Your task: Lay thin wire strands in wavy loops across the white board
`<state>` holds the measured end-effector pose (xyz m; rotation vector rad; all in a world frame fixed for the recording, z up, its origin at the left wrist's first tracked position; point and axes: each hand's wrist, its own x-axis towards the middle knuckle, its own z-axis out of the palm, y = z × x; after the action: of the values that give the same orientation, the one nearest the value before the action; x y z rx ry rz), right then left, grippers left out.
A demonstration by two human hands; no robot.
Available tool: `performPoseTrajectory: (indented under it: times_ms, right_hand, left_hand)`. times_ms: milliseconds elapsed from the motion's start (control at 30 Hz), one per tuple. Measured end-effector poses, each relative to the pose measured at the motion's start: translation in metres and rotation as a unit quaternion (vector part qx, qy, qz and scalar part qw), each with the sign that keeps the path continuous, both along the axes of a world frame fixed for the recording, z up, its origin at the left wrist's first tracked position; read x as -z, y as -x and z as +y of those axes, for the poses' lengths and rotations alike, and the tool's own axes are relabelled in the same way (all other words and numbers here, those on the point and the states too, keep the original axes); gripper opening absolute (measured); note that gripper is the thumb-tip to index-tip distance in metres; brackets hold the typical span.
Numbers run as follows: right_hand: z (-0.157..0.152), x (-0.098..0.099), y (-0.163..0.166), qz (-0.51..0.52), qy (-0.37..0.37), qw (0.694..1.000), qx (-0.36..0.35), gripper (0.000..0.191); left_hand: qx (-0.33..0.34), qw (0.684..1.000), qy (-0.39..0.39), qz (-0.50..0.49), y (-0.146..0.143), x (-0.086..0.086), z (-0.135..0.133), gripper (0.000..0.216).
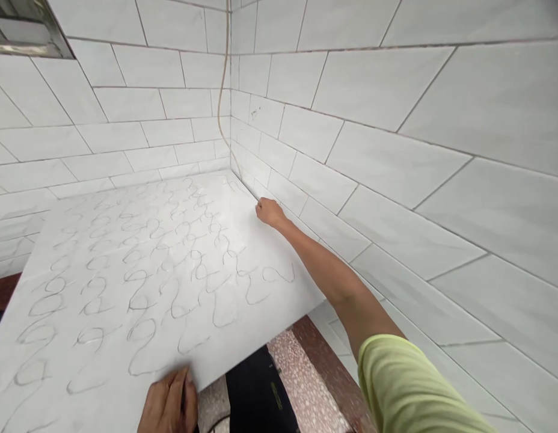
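A large white panel (pixel 243 237) with rows of curly grey lines drawn on it lies in front of me, its far corner in the corner of the tiled walls. Close to the right wall, my right hand (pixel 269 211) is closed in a fist at the panel's right edge; what it holds, if anything, is hidden. At the panel's near edge rests my left hand (pixel 167 404), its fingers curled and pressed together. Something dark shows between thumb and fingers, too little to name.
White tiled walls (pixel 387 162) meet behind the panel. A thin beige cable (pixel 223 78) hangs down the corner to the panel's edge. Below the near edge are speckled flooring (pixel 301 379), a reddish-brown border (pixel 326 361) and dark cloth (pixel 261 394). A window frame (pixel 29 30) sits upper left.
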<state>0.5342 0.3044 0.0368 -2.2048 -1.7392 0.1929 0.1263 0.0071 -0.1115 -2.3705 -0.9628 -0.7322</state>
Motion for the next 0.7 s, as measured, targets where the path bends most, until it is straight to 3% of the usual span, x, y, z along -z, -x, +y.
performPoseTrajectory:
  times_ms: [100, 200, 333, 433, 700]
  right_hand:
    - [-0.060, -0.005, -0.002, 0.004, -0.015, 1.000, -0.007, 0.027]
    - [-0.129, 0.002, -0.010, -0.015, -0.027, 0.999, 0.017, 0.030]
    - [-0.197, 0.026, -0.015, -0.063, 0.057, 0.992, 0.090, 0.035]
    - [-0.213, 0.047, -0.011, -0.051, 0.121, 0.985, 0.113, 0.040]
    - [-0.197, 0.069, 0.003, -0.038, 0.083, 0.988, 0.123, 0.026]
  left_hand:
    - [-0.020, 0.996, 0.051, -0.072, -0.006, -0.005, 0.000, 0.026]
    - [-0.032, 0.987, 0.091, -0.132, -0.010, -0.008, 0.000, 0.027]
    - [-0.041, 0.983, 0.093, -0.150, -0.012, -0.006, 0.001, 0.031]
    - [-0.041, 0.982, 0.110, -0.148, -0.013, -0.007, 0.001, 0.030]
    - [-0.037, 0.981, 0.115, -0.149, -0.013, -0.015, -0.002, 0.025]
